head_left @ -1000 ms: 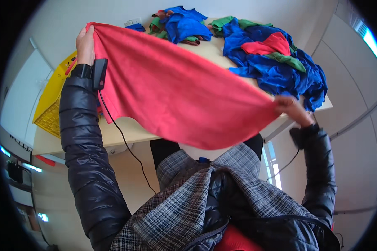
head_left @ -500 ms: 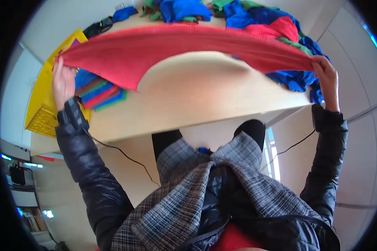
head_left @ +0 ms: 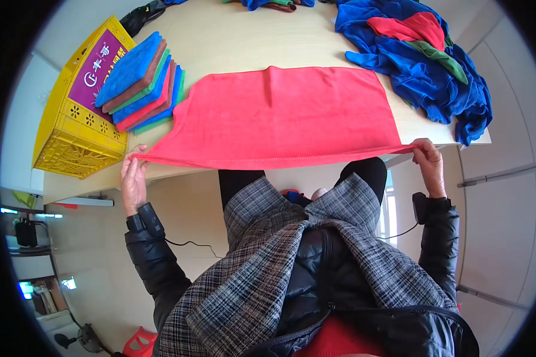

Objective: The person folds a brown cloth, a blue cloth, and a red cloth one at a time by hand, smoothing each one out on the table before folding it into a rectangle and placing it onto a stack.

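Observation:
A red cloth [head_left: 289, 116] lies spread flat on the light wooden table [head_left: 250, 41], its near hem pulled taut over the table's front edge. My left hand [head_left: 133, 178] pinches the cloth's near left corner. My right hand [head_left: 429, 162] pinches the near right corner. Both hands sit just below the table edge, arms spread wide in black sleeves.
A stack of folded cloths [head_left: 140, 83] in blue, brown, green and red rests at the left beside a yellow plastic crate [head_left: 71, 131]. A heap of loose blue, red and green cloths [head_left: 426, 56] fills the far right of the table. More cloths [head_left: 274, 3] lie at the far edge.
The red cloth was held up in the air, then swung out and down; now it lies flat on the table with both hands lowered to the front edge.

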A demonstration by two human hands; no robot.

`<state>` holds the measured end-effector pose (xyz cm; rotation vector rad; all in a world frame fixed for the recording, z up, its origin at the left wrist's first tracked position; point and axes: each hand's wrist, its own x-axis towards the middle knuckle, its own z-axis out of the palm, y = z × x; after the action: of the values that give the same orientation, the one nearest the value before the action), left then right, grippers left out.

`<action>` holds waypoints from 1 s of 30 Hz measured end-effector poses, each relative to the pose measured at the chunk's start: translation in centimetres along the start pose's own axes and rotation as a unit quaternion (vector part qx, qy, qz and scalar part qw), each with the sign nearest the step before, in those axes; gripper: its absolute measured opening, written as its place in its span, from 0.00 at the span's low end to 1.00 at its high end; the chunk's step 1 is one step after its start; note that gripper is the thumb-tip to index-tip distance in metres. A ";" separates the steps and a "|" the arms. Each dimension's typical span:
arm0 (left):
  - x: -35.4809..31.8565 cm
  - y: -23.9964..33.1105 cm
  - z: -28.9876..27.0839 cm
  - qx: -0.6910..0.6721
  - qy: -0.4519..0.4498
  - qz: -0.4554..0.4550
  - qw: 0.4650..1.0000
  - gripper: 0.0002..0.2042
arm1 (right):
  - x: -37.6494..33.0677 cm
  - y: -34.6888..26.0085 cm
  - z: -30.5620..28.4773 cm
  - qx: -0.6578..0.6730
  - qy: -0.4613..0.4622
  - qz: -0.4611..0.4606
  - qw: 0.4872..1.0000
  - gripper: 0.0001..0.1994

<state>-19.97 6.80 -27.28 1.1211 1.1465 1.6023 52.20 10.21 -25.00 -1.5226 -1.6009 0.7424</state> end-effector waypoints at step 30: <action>20.0 8.7 7.9 0.379 0.141 0.232 0.885 0.13 | 20.2 -7.7 -2.9 0.074 0.003 -0.014 0.997 0.08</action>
<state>-18.36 25.60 -13.79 1.8103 1.9056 1.7511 51.22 29.01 -14.04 -1.3917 -1.5243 0.8220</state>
